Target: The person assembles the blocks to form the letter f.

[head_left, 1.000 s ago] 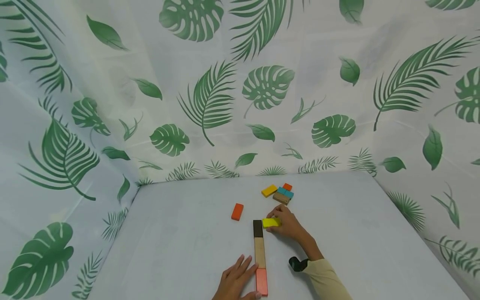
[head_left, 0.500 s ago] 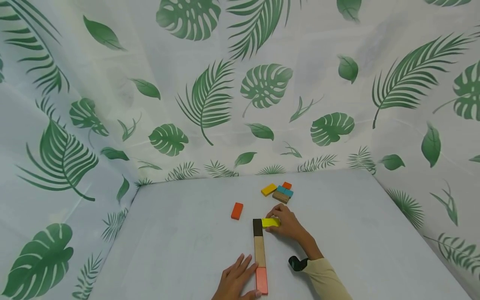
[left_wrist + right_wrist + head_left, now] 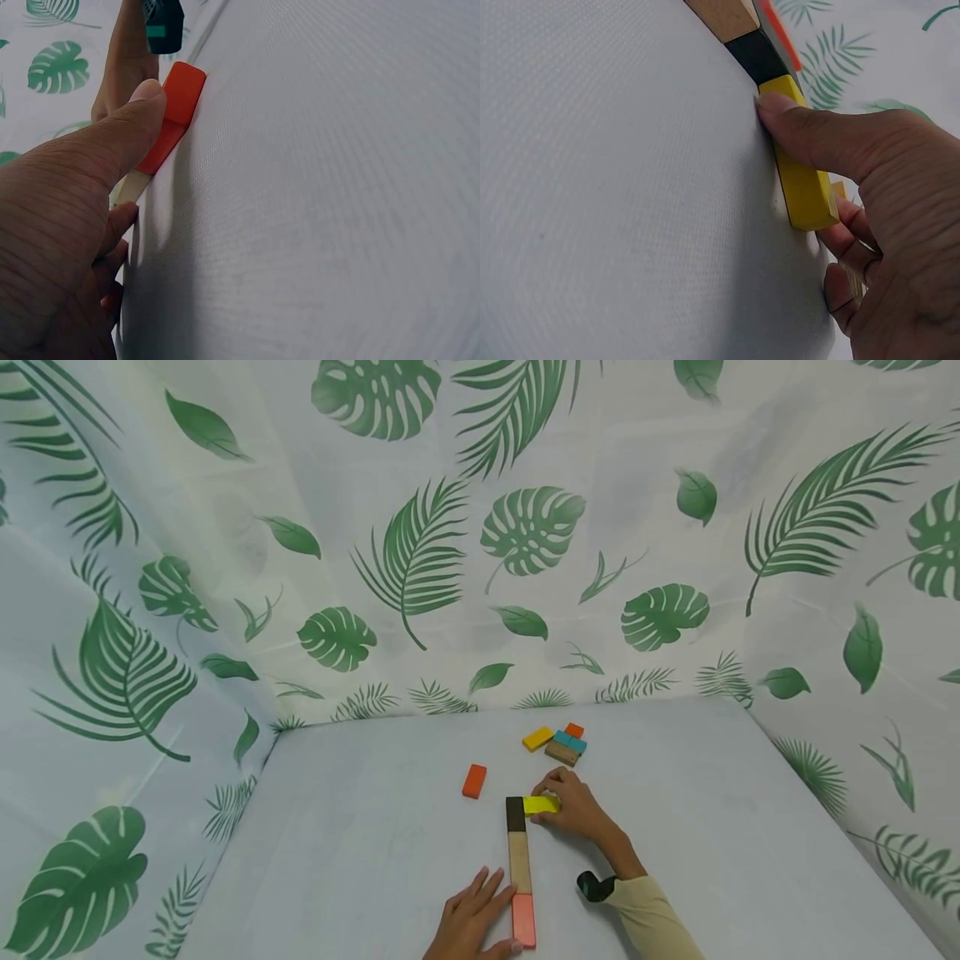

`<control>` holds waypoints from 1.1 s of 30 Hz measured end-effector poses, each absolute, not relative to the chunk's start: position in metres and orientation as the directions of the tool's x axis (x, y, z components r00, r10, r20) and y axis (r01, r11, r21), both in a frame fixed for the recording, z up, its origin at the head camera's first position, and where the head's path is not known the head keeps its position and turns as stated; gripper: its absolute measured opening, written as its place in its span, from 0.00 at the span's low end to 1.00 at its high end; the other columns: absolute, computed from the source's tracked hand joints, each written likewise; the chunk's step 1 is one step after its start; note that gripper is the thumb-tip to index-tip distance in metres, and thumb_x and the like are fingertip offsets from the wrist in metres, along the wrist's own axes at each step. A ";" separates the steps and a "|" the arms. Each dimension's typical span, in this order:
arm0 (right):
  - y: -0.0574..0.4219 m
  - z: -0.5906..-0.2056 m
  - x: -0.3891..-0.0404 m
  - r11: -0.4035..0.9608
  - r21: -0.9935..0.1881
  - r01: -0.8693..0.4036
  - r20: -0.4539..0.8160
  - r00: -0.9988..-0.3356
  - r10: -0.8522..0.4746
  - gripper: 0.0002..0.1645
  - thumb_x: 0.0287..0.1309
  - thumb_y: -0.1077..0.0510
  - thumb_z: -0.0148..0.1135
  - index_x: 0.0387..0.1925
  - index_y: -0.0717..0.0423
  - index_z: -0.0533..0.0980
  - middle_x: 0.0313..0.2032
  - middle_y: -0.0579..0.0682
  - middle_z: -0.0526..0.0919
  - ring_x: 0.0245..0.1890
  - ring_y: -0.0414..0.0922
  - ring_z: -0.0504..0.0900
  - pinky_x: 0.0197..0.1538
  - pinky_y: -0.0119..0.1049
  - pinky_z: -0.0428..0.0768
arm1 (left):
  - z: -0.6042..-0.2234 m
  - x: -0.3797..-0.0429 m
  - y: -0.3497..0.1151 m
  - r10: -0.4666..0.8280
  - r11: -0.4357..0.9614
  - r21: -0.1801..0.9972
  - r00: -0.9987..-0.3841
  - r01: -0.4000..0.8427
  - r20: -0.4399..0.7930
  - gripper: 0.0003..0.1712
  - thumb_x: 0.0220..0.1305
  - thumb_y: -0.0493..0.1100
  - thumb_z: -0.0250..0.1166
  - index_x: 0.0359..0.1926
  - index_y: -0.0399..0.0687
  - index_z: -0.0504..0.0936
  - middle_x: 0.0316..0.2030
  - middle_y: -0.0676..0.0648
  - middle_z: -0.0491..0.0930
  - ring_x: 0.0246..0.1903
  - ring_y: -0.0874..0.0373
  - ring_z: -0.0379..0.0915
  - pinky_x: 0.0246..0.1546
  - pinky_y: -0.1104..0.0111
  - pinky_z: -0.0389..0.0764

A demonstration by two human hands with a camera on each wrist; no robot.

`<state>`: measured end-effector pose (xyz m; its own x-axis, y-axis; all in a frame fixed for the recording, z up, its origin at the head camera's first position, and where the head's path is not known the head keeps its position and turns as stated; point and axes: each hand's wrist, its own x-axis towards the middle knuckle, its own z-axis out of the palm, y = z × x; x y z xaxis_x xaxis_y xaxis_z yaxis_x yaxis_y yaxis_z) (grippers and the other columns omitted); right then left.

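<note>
In the head view, a pink block [image 3: 524, 922], a wood-coloured block [image 3: 518, 862] and a dark block [image 3: 515, 815] lie end to end in a straight row. My right hand [image 3: 576, 806] pinches a yellow block [image 3: 537, 806] between thumb and fingers. That yellow block [image 3: 806, 191] lies crosswise, its end against the right side of the dark block [image 3: 757, 56] at the far end. My left hand [image 3: 471, 917] rests left of the row, fingers fairly straight. Its thumb touches the near end of the pink block, which looks red-orange in the left wrist view; the index fingertip touches the row's side.
An orange-red block [image 3: 474, 782] lies alone, left of the row's far end. Farther back are a yellow-orange block [image 3: 537, 739], blue blocks [image 3: 571, 742], a brown block [image 3: 562, 753] and a small orange block [image 3: 573, 730]. Leaf-printed cloth [image 3: 465, 568] surrounds the white table [image 3: 337, 843].
The yellow block in my right hand has slid slightly left, closing a narrow gap to the dark block. My left hand has stayed at the pink block.
</note>
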<state>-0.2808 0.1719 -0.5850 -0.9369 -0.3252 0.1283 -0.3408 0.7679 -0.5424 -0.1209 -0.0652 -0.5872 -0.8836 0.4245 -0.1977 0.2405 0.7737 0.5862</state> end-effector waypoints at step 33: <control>0.185 -0.595 -0.279 0.565 -0.712 -0.416 0.265 -0.905 -0.333 0.12 0.58 0.57 0.68 0.44 0.55 0.81 0.45 0.51 0.81 0.45 0.49 0.79 0.48 0.46 0.77 | -0.591 -0.119 -0.066 0.421 0.785 0.558 -0.893 0.270 -0.161 0.45 0.57 0.81 0.47 0.72 0.71 0.61 0.75 0.58 0.56 0.75 0.51 0.48 0.63 0.41 0.61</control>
<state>-0.2788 0.1846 -0.5949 -0.9051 -0.3326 0.2650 -0.4163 0.5653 -0.7122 -0.1193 -0.0665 -0.5911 -0.8928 0.4208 -0.1609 0.2695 0.7851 0.5577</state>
